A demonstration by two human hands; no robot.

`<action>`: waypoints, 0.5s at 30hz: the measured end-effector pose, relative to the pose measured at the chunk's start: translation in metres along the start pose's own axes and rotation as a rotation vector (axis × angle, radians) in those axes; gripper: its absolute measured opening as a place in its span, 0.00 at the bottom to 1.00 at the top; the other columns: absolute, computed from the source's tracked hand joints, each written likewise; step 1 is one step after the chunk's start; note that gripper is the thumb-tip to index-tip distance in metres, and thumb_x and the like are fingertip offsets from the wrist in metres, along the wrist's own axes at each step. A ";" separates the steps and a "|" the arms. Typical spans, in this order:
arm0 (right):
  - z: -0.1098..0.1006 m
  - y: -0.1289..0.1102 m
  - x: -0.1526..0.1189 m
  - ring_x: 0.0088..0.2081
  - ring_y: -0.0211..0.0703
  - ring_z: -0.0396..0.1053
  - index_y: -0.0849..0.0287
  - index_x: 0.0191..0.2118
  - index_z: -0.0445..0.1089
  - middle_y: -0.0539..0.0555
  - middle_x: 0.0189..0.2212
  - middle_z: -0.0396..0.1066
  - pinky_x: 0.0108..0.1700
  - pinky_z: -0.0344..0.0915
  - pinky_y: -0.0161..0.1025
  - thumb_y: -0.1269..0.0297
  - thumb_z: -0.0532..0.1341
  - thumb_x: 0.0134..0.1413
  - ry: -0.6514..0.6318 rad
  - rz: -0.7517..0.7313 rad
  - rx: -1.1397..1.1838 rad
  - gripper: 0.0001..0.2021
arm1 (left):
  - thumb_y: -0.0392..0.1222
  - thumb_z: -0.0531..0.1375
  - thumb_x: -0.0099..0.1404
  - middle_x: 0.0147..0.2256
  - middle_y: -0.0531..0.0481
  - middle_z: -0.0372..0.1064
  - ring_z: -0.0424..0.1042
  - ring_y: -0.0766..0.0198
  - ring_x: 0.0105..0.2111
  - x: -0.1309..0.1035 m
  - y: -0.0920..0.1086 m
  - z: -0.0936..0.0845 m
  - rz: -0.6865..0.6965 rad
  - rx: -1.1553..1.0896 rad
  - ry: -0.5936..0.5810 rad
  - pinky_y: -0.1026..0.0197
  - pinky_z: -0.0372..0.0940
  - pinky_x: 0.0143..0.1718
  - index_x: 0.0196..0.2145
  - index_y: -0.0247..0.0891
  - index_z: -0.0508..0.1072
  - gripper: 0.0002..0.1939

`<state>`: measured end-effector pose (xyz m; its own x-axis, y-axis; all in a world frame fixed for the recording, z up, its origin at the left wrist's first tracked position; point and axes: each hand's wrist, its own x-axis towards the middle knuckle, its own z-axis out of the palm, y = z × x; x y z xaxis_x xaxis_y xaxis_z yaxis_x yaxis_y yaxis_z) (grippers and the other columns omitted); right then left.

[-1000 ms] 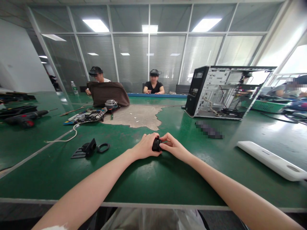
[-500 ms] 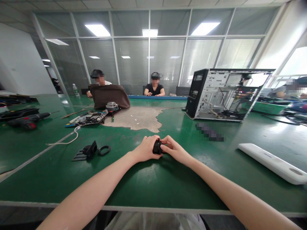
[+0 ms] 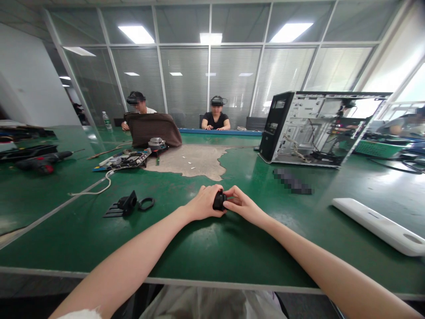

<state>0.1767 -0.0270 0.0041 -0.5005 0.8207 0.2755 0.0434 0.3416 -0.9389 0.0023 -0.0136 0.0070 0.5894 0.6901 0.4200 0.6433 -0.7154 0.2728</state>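
- The left hand (image 3: 205, 204) was closed around a small black part (image 3: 218, 200), its fingers wrapped over the far side and the thumb underneath on the near side.
- The right hand (image 3: 241, 203) pinched the right-hand end of the same part between thumb and fingers, so both hands grasped it at once.
- The part was in the middle of the view, ahead of the person, over the green tabletop (image 3: 212, 252); whether it touched the surface could not be told, and the fingers hid much of its shape.
- Left of the hands lay a black bracket (image 3: 123, 205) with a slotted base and an upright plate, and just beside it a black ring (image 3: 152, 202).
- Farther left were a circuit board (image 3: 124, 160), a pale cable (image 3: 96, 193) and a power drill (image 3: 44, 162) with a long bit.
- Beyond the hands, a bare tan patch (image 3: 195, 160) broke the green surface, and a brown cloth (image 3: 152, 127) stood draped behind the board.
- To the right stood an open computer tower (image 3: 277, 128), its side off and wires showing; nearer lay a blurred dark item (image 3: 292, 182) and a long white housing (image 3: 375, 225).
- Across the table sat two people wearing dark headgear, one partly behind the cloth.
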 end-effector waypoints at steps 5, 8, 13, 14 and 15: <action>0.000 0.004 0.004 0.37 0.38 0.66 0.57 0.36 0.58 0.51 0.36 0.63 0.41 0.64 0.41 0.61 0.59 0.47 0.055 0.011 -0.060 0.11 | 0.50 0.60 0.47 0.39 0.48 0.62 0.63 0.56 0.39 0.000 0.000 0.001 0.013 -0.001 0.010 0.56 0.52 0.40 0.44 0.39 0.55 0.28; -0.002 0.006 0.003 0.38 0.39 0.66 0.57 0.38 0.58 0.52 0.38 0.62 0.42 0.64 0.42 0.62 0.60 0.46 0.058 0.028 -0.065 0.13 | 0.50 0.60 0.48 0.39 0.48 0.62 0.63 0.56 0.39 0.000 0.000 0.001 0.023 0.007 0.012 0.56 0.53 0.40 0.43 0.39 0.55 0.27; -0.003 0.001 -0.002 0.39 0.39 0.66 0.57 0.36 0.57 0.50 0.37 0.63 0.42 0.64 0.41 0.64 0.62 0.43 -0.030 -0.036 -0.029 0.14 | 0.49 0.60 0.48 0.40 0.48 0.62 0.63 0.56 0.40 0.000 0.000 0.000 0.023 0.003 0.007 0.57 0.53 0.40 0.43 0.39 0.55 0.27; -0.003 0.001 -0.003 0.39 0.39 0.66 0.57 0.36 0.57 0.50 0.36 0.63 0.41 0.64 0.41 0.64 0.62 0.44 -0.033 -0.032 -0.020 0.14 | 0.49 0.60 0.48 0.40 0.48 0.62 0.63 0.56 0.40 0.000 0.000 0.000 0.017 0.001 0.004 0.57 0.53 0.40 0.43 0.39 0.55 0.27; -0.003 0.000 -0.003 0.38 0.39 0.67 0.57 0.36 0.57 0.50 0.35 0.64 0.40 0.65 0.40 0.63 0.60 0.45 -0.031 -0.025 -0.015 0.12 | 0.49 0.60 0.48 0.40 0.48 0.62 0.63 0.56 0.40 0.000 0.000 0.000 0.012 0.000 0.000 0.57 0.53 0.40 0.43 0.39 0.55 0.27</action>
<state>0.1808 -0.0278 0.0038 -0.5278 0.7977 0.2919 0.0436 0.3686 -0.9286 0.0029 -0.0135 0.0070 0.5970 0.6815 0.4232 0.6363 -0.7236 0.2675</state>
